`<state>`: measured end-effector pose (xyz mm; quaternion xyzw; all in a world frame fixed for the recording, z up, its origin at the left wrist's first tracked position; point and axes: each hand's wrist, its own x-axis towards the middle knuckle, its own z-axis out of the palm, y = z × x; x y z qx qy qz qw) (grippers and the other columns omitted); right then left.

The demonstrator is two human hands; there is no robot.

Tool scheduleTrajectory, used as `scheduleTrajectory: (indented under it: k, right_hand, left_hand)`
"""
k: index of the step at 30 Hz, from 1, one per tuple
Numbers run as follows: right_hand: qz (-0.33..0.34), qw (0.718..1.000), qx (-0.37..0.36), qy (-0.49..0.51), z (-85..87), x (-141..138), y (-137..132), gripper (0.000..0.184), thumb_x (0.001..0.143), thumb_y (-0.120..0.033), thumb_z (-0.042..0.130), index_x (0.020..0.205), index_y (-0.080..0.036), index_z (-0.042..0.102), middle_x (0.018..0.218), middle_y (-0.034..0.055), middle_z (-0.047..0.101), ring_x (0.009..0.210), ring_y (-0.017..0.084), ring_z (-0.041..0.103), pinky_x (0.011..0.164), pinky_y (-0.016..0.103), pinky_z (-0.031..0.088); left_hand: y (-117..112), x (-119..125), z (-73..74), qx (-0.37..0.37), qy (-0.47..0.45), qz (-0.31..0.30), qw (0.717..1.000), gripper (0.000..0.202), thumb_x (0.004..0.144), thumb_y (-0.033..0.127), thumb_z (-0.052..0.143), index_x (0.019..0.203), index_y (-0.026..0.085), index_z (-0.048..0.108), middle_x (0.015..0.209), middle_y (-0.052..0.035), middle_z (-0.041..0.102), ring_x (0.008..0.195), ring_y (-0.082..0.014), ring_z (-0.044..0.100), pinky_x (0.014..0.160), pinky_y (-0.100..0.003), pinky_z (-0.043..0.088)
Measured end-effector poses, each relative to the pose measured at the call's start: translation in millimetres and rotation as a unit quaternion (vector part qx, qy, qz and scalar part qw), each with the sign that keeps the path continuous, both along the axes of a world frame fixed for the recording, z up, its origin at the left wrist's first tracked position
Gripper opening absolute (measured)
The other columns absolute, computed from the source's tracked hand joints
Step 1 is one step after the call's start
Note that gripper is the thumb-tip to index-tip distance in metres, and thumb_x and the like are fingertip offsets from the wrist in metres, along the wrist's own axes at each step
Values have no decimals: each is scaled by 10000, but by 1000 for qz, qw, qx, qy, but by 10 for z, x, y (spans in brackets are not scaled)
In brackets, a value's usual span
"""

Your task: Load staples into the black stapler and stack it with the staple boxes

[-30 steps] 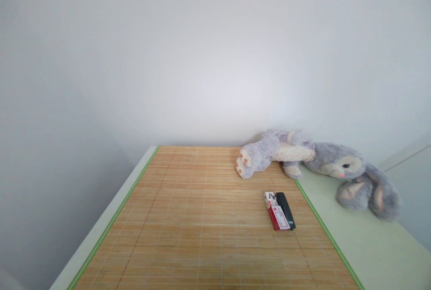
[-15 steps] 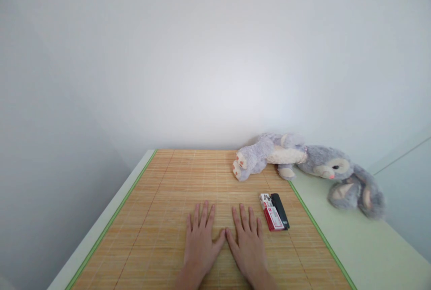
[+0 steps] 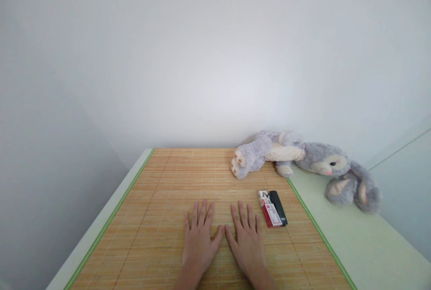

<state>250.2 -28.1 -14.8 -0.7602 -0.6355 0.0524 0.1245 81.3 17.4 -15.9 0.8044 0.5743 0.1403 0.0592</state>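
Palm down on the bamboo mat (image 3: 161,218), my left hand (image 3: 200,243) lies flat with its fingers spread. My right hand (image 3: 247,243) rests the same way beside it, holding nothing, and the two thumb tips are close together with a small gap. Just right of my right hand, apart from its fingers, lies a small red and white box (image 3: 270,211) with printed labels. A slim black stapler-like object (image 3: 278,208) lies along the box's right side.
A grey plush rabbit (image 3: 286,153) lies on its side at the back right, its head and ears over the pale green tabletop (image 3: 367,240). A white wall (image 3: 215,56) rises behind the table. Green edging borders the mat.
The thumb tips have drawn slightly apart. The whole view has shifted a little; the box, the black object and the plush rabbit stay where they lie.
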Motion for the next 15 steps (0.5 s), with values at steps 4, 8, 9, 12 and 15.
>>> scheduleTrajectory:
  k: [4, 8, 9, 12, 15]
  right_hand:
    - [-1, 1000, -2, 7, 23, 1, -6, 656, 1019, -565, 354, 1620, -332, 237, 1719, -13, 141, 1592, 337, 32, 1252, 628, 48]
    - [-1, 1000, -7, 4, 31, 14, -6, 657, 1015, -561, 363, 1619, -331, 243, 1720, -14, 130, 1592, 342, 37, 1252, 629, 58]
    - [0, 1000, -7, 3, 29, 18, -6, 657, 1014, -559, 366, 1619, -332, 243, 1720, -17, 127, 1591, 343, 36, 1251, 630, 60]
    - [0, 1000, -1, 9, 13, 19, 0, 654, 1014, -548, 378, 1618, -339, 240, 1717, -26, 133, 1592, 339, 34, 1254, 632, 62]
    - [-4, 999, 8, 39, 21, -1, 5, 656, 1003, -537, 424, 1609, -334, 278, 1711, -13, 169, 1591, 343, 45, 1253, 648, 51]
  left_hand:
    - [3, 3, -3, -2, 4, 1, 1000, 715, 966, 503, 478, 1618, 346, 232, 1710, -3, 184, 1588, -343, 87, 1260, -619, 47]
    - [4, -2, -18, -2, 7, 2, 1000, 707, 965, 503, 479, 1615, 354, 244, 1707, 2, 195, 1586, -344, 103, 1260, -617, 43]
    - [2, -3, -23, -1, 7, 1, 1000, 705, 966, 503, 478, 1615, 354, 243, 1707, 3, 196, 1587, -341, 99, 1261, -613, 43]
    - [-3, -1, -32, 0, 4, -3, 1000, 705, 969, 503, 472, 1616, 347, 241, 1710, 3, 188, 1590, -331, 86, 1265, -602, 56]
    - [9, -8, -27, 0, -3, -3, 1000, 706, 969, 498, 476, 1617, 346, 241, 1710, 1, 185, 1590, -334, 85, 1264, -606, 67]
